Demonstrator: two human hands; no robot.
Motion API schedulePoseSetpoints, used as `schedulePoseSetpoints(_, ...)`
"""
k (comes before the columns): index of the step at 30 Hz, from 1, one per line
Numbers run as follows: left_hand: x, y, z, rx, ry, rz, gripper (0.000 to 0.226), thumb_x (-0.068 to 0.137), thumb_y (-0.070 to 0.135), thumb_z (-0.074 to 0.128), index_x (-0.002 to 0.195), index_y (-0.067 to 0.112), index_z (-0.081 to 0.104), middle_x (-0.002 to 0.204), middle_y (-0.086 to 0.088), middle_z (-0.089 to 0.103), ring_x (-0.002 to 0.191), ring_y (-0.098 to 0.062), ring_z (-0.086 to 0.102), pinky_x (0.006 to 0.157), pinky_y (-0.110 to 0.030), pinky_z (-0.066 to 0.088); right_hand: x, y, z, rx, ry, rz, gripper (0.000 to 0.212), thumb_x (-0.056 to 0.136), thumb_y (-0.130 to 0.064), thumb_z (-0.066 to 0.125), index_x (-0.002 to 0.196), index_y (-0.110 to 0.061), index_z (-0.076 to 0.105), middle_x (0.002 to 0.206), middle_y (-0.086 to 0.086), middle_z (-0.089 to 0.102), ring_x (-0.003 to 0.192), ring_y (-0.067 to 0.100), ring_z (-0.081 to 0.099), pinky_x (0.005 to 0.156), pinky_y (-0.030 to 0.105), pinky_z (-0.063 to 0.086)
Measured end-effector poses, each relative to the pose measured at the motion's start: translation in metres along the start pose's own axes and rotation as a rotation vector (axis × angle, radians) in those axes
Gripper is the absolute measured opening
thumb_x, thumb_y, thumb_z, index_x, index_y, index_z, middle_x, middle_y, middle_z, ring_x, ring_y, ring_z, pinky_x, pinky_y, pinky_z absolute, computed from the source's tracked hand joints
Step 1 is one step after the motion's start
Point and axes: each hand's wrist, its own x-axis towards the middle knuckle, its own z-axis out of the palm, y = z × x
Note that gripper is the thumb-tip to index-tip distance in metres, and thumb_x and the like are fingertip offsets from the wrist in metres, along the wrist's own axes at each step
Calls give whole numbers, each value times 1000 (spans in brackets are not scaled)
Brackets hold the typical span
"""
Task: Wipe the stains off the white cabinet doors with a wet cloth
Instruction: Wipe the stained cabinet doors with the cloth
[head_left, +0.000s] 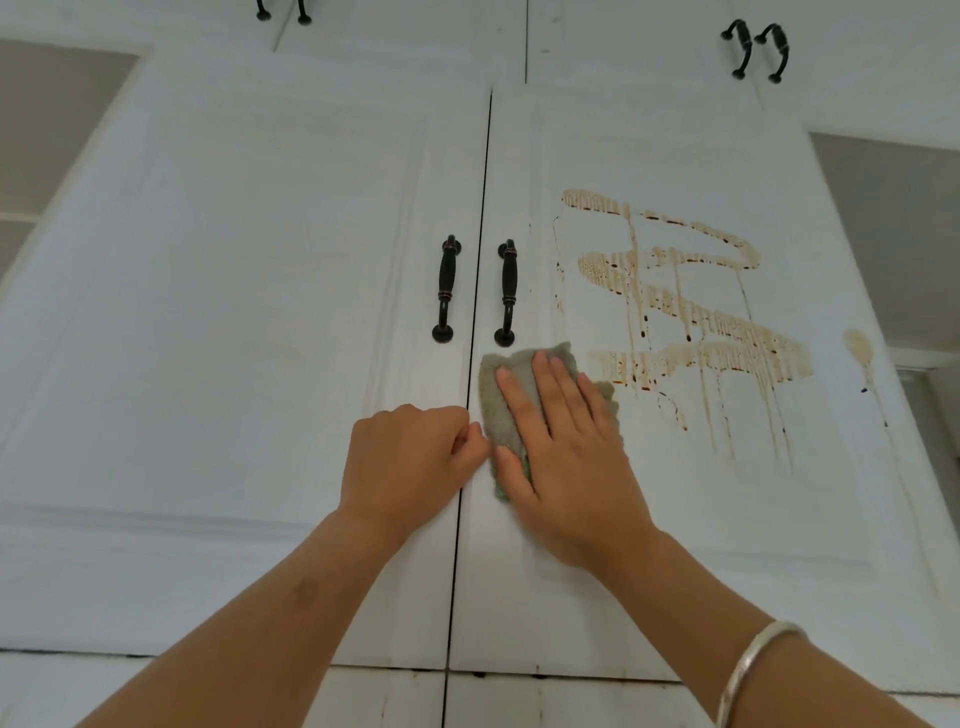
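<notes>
Both hands are raised against the white cabinet doors. Right hand (566, 457) lies flat, fingers spread and straight, pressing the cloth (491, 415) onto the right door (649, 545). Left hand (410, 457) is curled on the left door (234, 338), and its fingertips reach across the seam between the doors to the cloth's left edge; I cannot tell whether they pinch that edge or only touch it. A bracelet (753, 660) circles the right wrist.

The grey-green cloth sits just right of the seam, mostly under the right palm and fingers, with its top and left side showing. It is just below the right door's handle (506, 293), and the left door's handle (445, 288) stands beside that one across the seam.

Brown stains (691, 322) cover the right door's panel, up and to the right of the cloth, in looping bands with drips running down from them. The nearest band ends just beside the cloth's right edge. A smaller blotch (860, 345) with one drip sits further right.

Both doors are closed, so the inside of the cabinet is hidden. Higher up, more closed doors carry dark handles (756, 49)
</notes>
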Motion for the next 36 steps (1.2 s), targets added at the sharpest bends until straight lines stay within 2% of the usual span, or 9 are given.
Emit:
schedulePoseSetpoints(4,8,3,-3,64,-8,129,37,80,33,41,49,20,26,39,6,18,35,-13,16,41,-19,13,-15,18,-7,-94,-46,-93,63,100,-44,17,155,-14,16,160,10,19,150,21,10,121,41,9)
schedulePoseSetpoints(7,24,8,-3,122,-14,194,42,84,37,38,48,19,26,39,7,18,35,-13,18,42,-19,9,-2,17,-8,-107,-58,-40,64,98,-42,15,154,-10,18,159,11,21,149,24,13,120,44,12)
schedulePoseSetpoints(12,51,18,4,156,27,92,48,97,41,32,55,18,32,50,4,36,51,-18,42,46,-28,16,60,26,-18,-74,-125,82,81,80,-50,-14,153,-17,-12,163,4,-9,148,18,-16,120,40,-11)
schedulePoseSetpoints(17,51,17,14,100,119,54,43,87,35,44,51,18,29,41,4,22,37,-21,35,44,-22,14,95,32,-22,-54,-132,148,62,100,-41,12,154,-19,-11,163,0,-11,148,14,-17,120,40,-14)
schedulePoseSetpoints(23,46,9,15,23,127,148,36,79,38,42,51,19,29,39,6,19,33,-20,28,42,-20,18,64,25,-10,-34,-5,102,74,86,-47,-4,155,-20,0,163,1,4,150,15,-7,120,38,-11)
schedulePoseSetpoints(26,35,-1,8,38,98,236,35,76,40,40,48,19,33,38,7,23,32,-19,27,40,-22,24,37,15,-3,-22,56,88,68,92,-44,5,155,-18,9,162,3,15,150,17,3,121,40,-6)
schedulePoseSetpoints(28,27,-10,3,45,98,226,32,74,36,38,48,20,30,38,6,21,32,-19,24,40,-21,18,18,10,-1,-20,71,69,63,96,-42,13,155,-17,16,160,5,23,150,19,10,121,44,2)
schedulePoseSetpoints(33,20,-18,-3,55,70,189,31,74,35,39,48,23,28,38,9,21,31,-16,21,42,-17,13,-10,19,-2,-106,-55,-299,56,101,-38,22,154,-22,20,161,1,19,150,18,8,120,46,12)
schedulePoseSetpoints(36,19,-18,-2,40,55,175,32,76,35,38,47,23,29,37,8,23,31,-14,23,38,-19,17,-1,22,-5,-97,-70,-351,57,100,-38,24,154,-23,20,161,-1,17,150,15,6,121,42,10)
